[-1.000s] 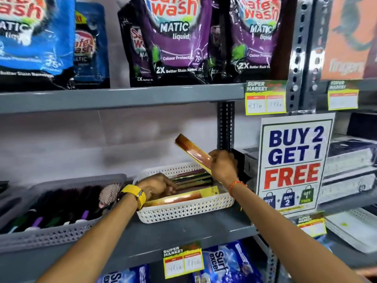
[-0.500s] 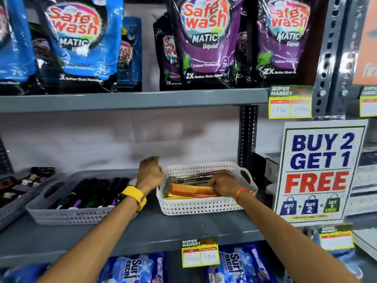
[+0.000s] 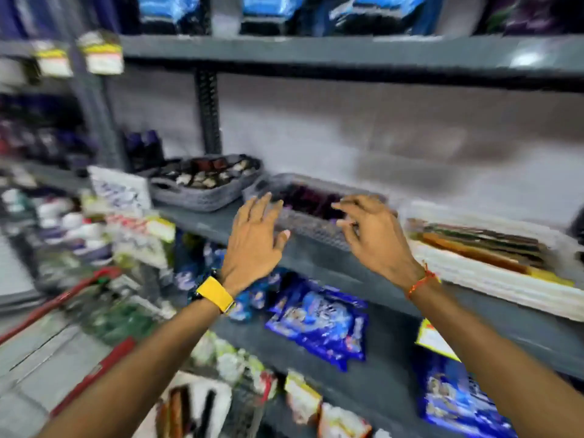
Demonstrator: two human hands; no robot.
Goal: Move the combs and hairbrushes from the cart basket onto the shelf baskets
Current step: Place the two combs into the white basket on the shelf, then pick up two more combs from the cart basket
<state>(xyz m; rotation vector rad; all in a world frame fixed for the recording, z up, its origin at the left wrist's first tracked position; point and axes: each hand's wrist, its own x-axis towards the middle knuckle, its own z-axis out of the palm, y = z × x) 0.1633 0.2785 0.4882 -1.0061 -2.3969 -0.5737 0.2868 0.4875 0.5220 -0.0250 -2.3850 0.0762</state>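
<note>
The picture is blurred by motion. My left hand [image 3: 254, 240] and my right hand [image 3: 374, 235] hover in front of the shelf with fingers spread, holding nothing. Behind them a grey basket [image 3: 311, 227] holds dark hairbrushes. To the right a white basket [image 3: 493, 279] holds several combs [image 3: 480, 248], orange and dark ones. At the bottom left lies the white cart basket [image 3: 218, 393] with dark and brown combs or brushes [image 3: 189, 409] in it.
Another grey basket [image 3: 205, 191] of small packets stands on the shelf to the left. The red cart frame [image 3: 66, 298] runs across the lower left. Blue packets [image 3: 319, 320] fill the shelf below. An upper shelf [image 3: 316, 55] overhangs.
Both hands have come out of the white comb basket, where the right one left the orange comb. My view has swung left and down, so the cart basket now shows.
</note>
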